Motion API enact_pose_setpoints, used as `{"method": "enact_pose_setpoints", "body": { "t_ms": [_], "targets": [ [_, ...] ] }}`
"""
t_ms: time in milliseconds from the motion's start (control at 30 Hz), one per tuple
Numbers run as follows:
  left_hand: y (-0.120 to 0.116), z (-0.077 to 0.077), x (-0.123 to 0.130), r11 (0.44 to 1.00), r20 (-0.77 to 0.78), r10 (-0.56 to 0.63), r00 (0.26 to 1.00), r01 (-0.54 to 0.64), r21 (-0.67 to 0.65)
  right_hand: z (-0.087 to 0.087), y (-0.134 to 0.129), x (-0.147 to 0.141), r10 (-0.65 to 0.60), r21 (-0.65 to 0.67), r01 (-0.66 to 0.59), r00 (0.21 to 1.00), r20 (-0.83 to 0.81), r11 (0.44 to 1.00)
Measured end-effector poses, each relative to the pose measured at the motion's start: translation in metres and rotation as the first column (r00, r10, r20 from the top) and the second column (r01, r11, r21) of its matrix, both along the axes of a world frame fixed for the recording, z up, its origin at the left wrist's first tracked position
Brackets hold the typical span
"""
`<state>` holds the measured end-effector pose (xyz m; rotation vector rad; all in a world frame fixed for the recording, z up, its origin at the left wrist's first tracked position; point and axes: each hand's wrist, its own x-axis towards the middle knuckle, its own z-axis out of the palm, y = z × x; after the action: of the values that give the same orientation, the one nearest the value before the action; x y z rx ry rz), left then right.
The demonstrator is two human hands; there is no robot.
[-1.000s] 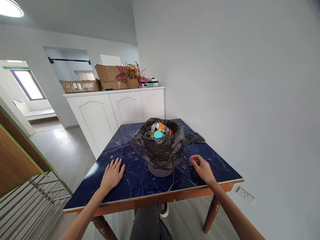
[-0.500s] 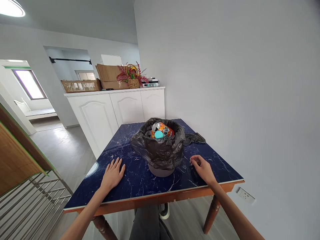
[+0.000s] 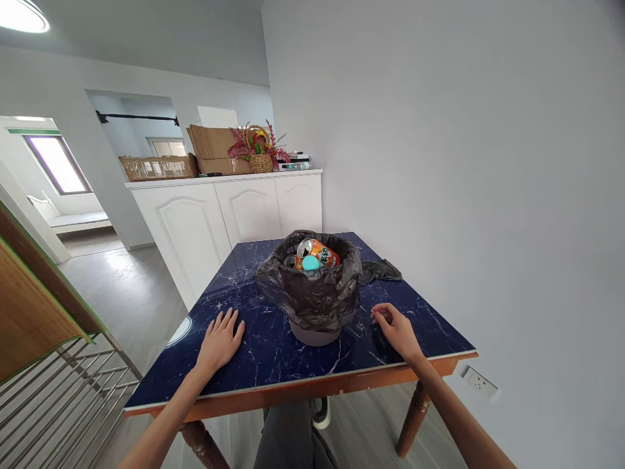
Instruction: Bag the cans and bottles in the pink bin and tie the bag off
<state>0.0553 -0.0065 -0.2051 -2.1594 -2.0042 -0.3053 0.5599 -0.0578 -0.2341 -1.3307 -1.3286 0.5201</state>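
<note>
A trash bin (image 3: pixel 315 335) lined with a black plastic bag (image 3: pixel 317 299) stands upright in the middle of the blue marbled table (image 3: pixel 273 365). Inside its mouth lie an orange drink can (image 3: pixel 323 251), a second can (image 3: pixel 293 262) partly hidden, and something with a turquoise round cap (image 3: pixel 310 263). To the left of the bin, my left hand (image 3: pixel 222 339) rests flat on the tabletop, fingers spread and holding nothing. My right hand (image 3: pixel 396 331) lies on its side to the right of the bin, fingers curled toward the thumb, nothing visible in them. Neither hand touches the bag.
A loose end of black plastic (image 3: pixel 383 270) lies behind the bin on the right. The wall (image 3: pixel 439 195) borders the table's right side. Beyond the table stands a white cabinet (image 3: pixel 254 208) bearing cardboard boxes and a flower basket (image 3: pixel 261 159). A metal rack (image 3: pixel 92 378) is at left.
</note>
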Motion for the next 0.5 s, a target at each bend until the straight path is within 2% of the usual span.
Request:
{"method": "enact_pose_setpoints", "body": {
  "t_ms": [300,500],
  "targets": [
    [-0.002,0.003,0.002,1.000,0.054,-0.006,0.999,0.006,0.008,0.002,-0.001,0.000,0.009,-0.005,-0.009,1.000,-0.013,1.000],
    [-0.009,0.015,0.009,1.000,0.197,-0.021,0.980,0.023,-0.005,0.005,0.000,-0.001,0.032,-0.022,-0.034,0.997,-0.071,0.999]
  ]
}}
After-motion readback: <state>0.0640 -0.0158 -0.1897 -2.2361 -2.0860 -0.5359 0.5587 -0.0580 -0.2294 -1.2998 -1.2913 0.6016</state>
